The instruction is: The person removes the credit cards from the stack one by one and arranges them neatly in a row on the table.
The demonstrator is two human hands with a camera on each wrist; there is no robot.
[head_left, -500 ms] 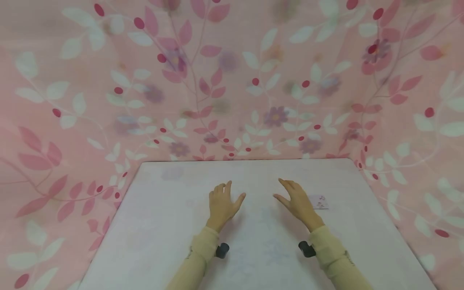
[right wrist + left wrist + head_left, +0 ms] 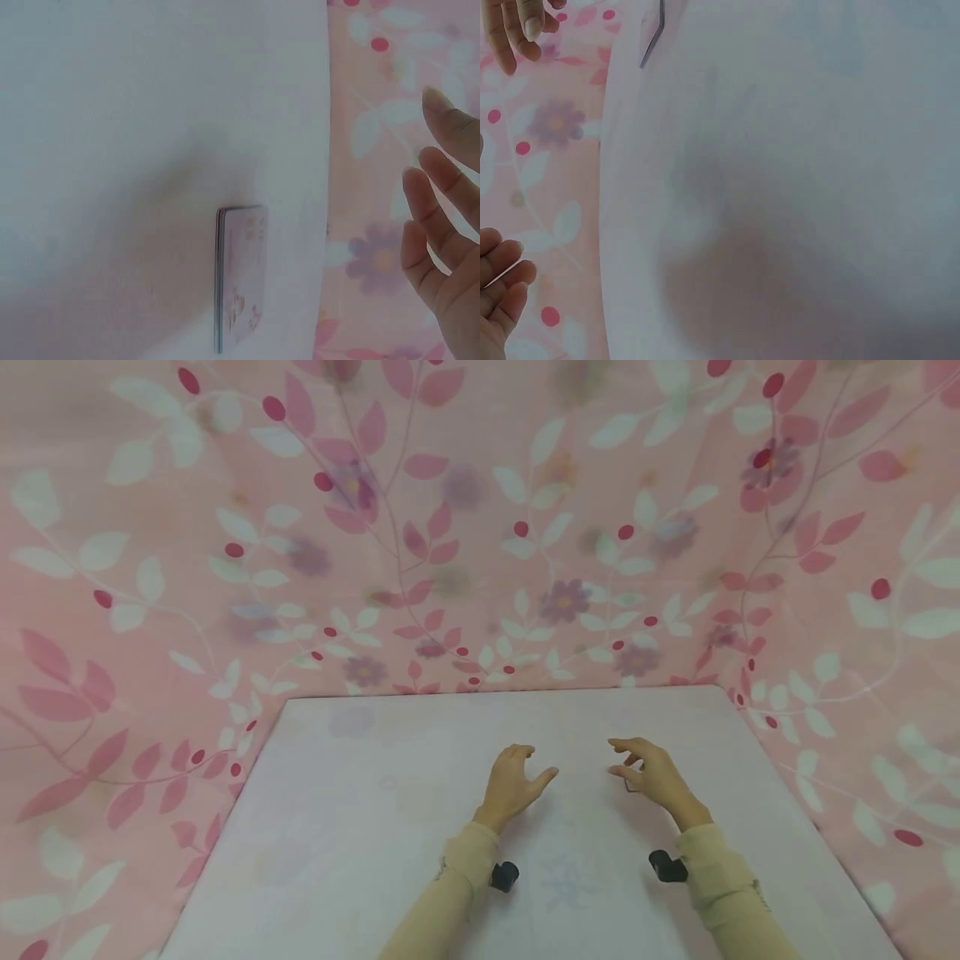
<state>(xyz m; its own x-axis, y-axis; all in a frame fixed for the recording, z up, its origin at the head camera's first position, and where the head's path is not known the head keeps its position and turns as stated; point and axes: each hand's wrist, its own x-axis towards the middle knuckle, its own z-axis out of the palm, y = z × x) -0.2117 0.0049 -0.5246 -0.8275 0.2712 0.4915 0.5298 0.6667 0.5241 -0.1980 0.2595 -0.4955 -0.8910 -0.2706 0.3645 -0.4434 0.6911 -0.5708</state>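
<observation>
A thin stack of pale pink printed cards point(image 2: 246, 281) lies on the white table, seen whole in the right wrist view. My right hand point(image 2: 654, 774) hovers over it in the head view and hides all but a corner; its fingers are loosely bent with nothing between them. To the left, my left hand point(image 2: 512, 783) is held above the table, thumb spread from relaxed fingers, also holding nothing. The left wrist view catches the left fingers point(image 2: 502, 289) at its edge, the right hand point(image 2: 521, 30) at the top and the stack's dark edge point(image 2: 653, 45).
The white table point(image 2: 360, 810) reaches to a pink curtain point(image 2: 480, 527) with leaves and flowers, which surrounds its back and sides. Small black devices point(image 2: 667, 866) are worn at both wrists.
Both hands have shifted right, and their fingers are more bent. The right hand now covers most of the card stack, which showed beside it before. The head view has turned slightly.
</observation>
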